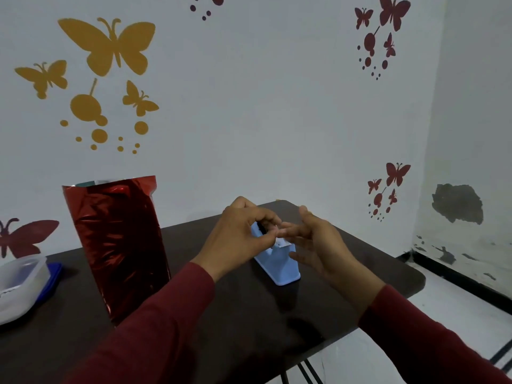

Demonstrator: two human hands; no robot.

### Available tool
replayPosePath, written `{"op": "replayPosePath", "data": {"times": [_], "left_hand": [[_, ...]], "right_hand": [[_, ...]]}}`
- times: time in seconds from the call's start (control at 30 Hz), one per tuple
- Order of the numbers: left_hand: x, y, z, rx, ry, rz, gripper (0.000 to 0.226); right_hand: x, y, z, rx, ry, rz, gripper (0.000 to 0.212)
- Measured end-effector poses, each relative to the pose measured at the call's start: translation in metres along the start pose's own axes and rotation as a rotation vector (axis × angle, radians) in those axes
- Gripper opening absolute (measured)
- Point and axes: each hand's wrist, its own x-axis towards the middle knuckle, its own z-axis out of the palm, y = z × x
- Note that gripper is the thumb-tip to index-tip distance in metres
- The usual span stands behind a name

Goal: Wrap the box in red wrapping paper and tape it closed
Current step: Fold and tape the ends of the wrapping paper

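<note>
The box stands upright on the dark table [249, 322] at the left, wrapped in shiny red paper [119, 245] whose top end stands open above it. To its right sits a light blue tape dispenser [279, 261]. My left hand [238, 239] is over the dispenser's top, its thumb and fingers curled and pinching at the tape end. My right hand [315, 242] is just right of it, fingers extended toward the left hand's fingertips. The tape strip itself is too small to make out.
A translucent plastic container [19, 284] sits at the table's left edge on a blue lid [52, 278]. The table's right corner and edge lie close to my right forearm. A wall with butterfly stickers stands behind the table.
</note>
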Motion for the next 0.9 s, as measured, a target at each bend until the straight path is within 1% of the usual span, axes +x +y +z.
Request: {"op": "replayPosePath", "data": {"times": [0.07, 0.1, 0.17, 0.2, 0.23, 0.33, 0.43, 0.53, 0.67, 0.73, 0.83, 0.9], "left_hand": [[0.0, 0.005, -0.014, 0.008, 0.021, 0.016, 0.025], [0.0, 0.008, -0.02, 0.017, 0.038, 0.018, 0.025], [0.001, 0.011, -0.038, 0.052, 0.1, 0.015, 0.028], [0.002, 0.012, -0.049, 0.078, 0.127, 0.013, 0.029], [0.003, 0.014, -0.059, 0.099, 0.138, 0.003, 0.026], [0.005, 0.019, -0.092, 0.134, 0.114, -0.051, 0.016], [0.002, 0.022, -0.123, 0.152, 0.104, -0.089, 0.014], [-0.001, 0.026, -0.149, 0.196, 0.114, -0.119, 0.014], [-0.008, 0.028, -0.182, 0.242, 0.114, -0.187, 0.014], [-0.013, 0.025, -0.198, 0.269, 0.192, -0.189, 0.016], [-0.027, 0.015, -0.228, 0.234, 0.417, -0.202, 0.015], [-0.04, 0.003, -0.245, 0.252, 0.545, -0.224, 0.012]], "right_hand": [[-0.001, -0.011, 0.011, 0.112, -0.008, 0.096, 0.059], [-0.002, -0.016, 0.015, 0.161, 0.002, 0.119, 0.05], [-0.004, -0.023, 0.026, 0.228, 0.018, 0.116, 0.034], [-0.004, -0.026, 0.031, 0.205, 0.015, 0.077, 0.03], [-0.005, -0.029, 0.034, 0.146, 0.005, 0.007, 0.03], [-0.008, -0.042, 0.054, -0.056, -0.082, -0.255, 0.04], [-0.013, -0.058, 0.08, -0.228, -0.152, -0.423, 0.044], [-0.013, -0.066, 0.104, -0.326, -0.155, -0.491, 0.044], [-0.006, -0.071, 0.134, -0.337, -0.165, -0.484, 0.044], [-0.002, -0.073, 0.146, -0.306, -0.155, -0.449, 0.043], [0.003, -0.077, 0.164, -0.191, -0.185, -0.357, 0.045], [0.007, -0.081, 0.175, -0.102, -0.213, -0.292, 0.044]]}}
